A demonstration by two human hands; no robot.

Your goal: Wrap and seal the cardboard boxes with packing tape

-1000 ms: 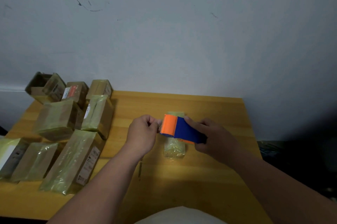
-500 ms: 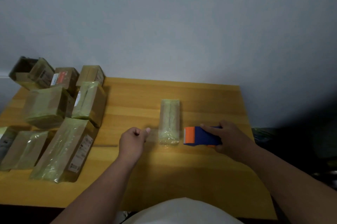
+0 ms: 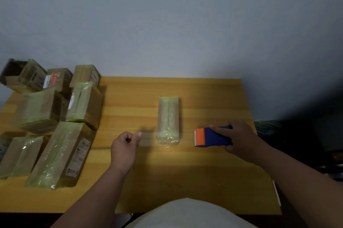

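small box (image 3: 168, 119): slim cardboard block, fully skinned in glossy, crinkled, yellow-green film; lay flat on the table between the two hands, touching neither.
box axis: long axis ran away from the person toward the wall; near short end sat roughly level with both hands, wrap bunched and shiny there.
tape dispenser (image 3: 212, 137): smooth plastic, blue body with an orange front cap; long axis ran crosswise, orange end pointing at the box, just right of it with a gap of bare wood.
right hand (image 3: 241, 137): clamped on the dispenser's blue rear, index finger laid straight along its top, thumb under the near edge; dispenser appeared to rest on the table.
left hand (image 3: 124, 149): just left of the box's near end, fingers curled in, thumb tip meeting the index finger in a pinch. Could not tell whether a clear tape end was between them; a faint blurred smear ran from the thumb toward the box.
finished boxes (image 3: 61, 151): cluster of wrapped cardboard cartons well to the left of the left hand, same shiny film, printed labels showing on some sides.
table (image 3: 185, 172): yellow wood, planked grain running crosswise, matte.
wall (image 3: 167, 23): pale, scuffed, beyond the far table edge.
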